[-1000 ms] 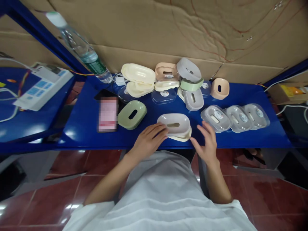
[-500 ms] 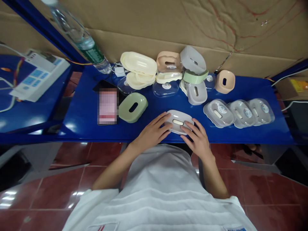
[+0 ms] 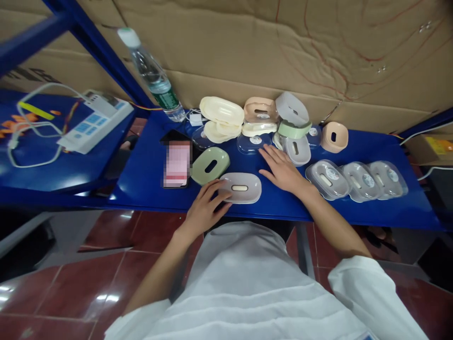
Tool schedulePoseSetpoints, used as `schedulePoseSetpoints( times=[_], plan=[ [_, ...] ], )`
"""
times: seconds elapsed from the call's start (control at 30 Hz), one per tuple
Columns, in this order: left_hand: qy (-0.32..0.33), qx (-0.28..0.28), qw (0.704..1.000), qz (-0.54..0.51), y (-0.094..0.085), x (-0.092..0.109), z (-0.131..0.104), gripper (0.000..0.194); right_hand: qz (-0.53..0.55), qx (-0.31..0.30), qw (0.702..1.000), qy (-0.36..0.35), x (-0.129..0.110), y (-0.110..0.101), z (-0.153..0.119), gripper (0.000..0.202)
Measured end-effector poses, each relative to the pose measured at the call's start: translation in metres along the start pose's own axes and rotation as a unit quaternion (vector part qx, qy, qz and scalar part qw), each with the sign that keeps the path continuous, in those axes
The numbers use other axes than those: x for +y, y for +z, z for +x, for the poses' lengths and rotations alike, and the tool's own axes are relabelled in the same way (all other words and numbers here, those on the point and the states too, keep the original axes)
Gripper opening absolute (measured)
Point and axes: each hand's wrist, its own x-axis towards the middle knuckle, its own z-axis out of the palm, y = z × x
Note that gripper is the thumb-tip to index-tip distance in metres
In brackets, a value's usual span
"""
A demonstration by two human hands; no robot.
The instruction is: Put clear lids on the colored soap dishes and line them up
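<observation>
A grey oval dish with a cream insert in its slot lies near the front edge of the blue table. My left hand rests at the dish's left end, fingers spread over its rim. Farther right, my right hand is stretched out, fingers apart, its tips by a clear lid with a round sticker. It holds nothing. Left of the grey dish sits a green slotted dish. Three grey dishes in clear covers overlap in a row at the right.
Behind are stacked cream trays, a peach dish, grey and green rings and a peach box. A phone, a water bottle and a power strip are at the left.
My right hand has left the grey dish and reached up toward the clear lid. My left hand stays at the dish. The camera view has shifted.
</observation>
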Motion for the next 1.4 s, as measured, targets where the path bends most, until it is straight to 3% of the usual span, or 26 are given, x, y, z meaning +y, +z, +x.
schedulePoseSetpoints(
  times=[0.1, 0.23, 0.4, 0.5, 0.63, 0.77, 0.9, 1.17, 1.4],
  plan=[
    [-0.005, 0.022, 1.0, -0.008, 0.002, 0.0, -0.003, 0.026, -0.02, 0.01, 1.0, 0.012, 0.008, 0.011, 0.015, 0.062],
    [-0.012, 0.036, 0.999, -0.015, 0.004, 0.001, -0.003, 0.026, -0.017, 0.052, 0.999, 0.002, 0.009, 0.016, 0.002, 0.054],
    [-0.018, 0.042, 0.998, -0.032, 0.004, 0.0, -0.002, 0.026, 0.043, 0.033, 0.999, -0.004, 0.016, 0.019, -0.006, 0.061],
    [-0.022, 0.054, 0.997, -0.045, 0.004, 0.001, -0.002, 0.029, 0.092, 0.079, 0.993, -0.003, 0.014, 0.017, -0.004, 0.06],
    [-0.072, 0.053, 0.994, -0.058, 0.005, 0.003, -0.003, 0.048, 0.122, 0.136, 0.983, -0.036, -0.004, 0.011, -0.004, 0.058],
    [-0.12, 0.07, 0.986, -0.098, 0.01, 0.001, -0.005, 0.067, 0.111, 0.098, 0.98, -0.132, -0.027, 0.01, -0.008, 0.056],
    [-0.144, 0.063, 0.976, -0.151, 0.013, -0.002, -0.006, 0.072, 0.079, 0.038, 0.978, -0.191, -0.042, 0.013, -0.01, 0.059],
    [-0.154, 0.051, 0.976, -0.145, 0.01, 0.0, -0.003, 0.068, 0.002, 0.006, 0.975, -0.221, -0.051, 0.012, -0.01, 0.062],
    [-0.157, 0.047, 0.976, -0.141, 0.007, 0.002, -0.001, 0.057, 0.012, 0.014, 0.973, -0.229, -0.048, 0.017, -0.008, 0.067]
  ],
)
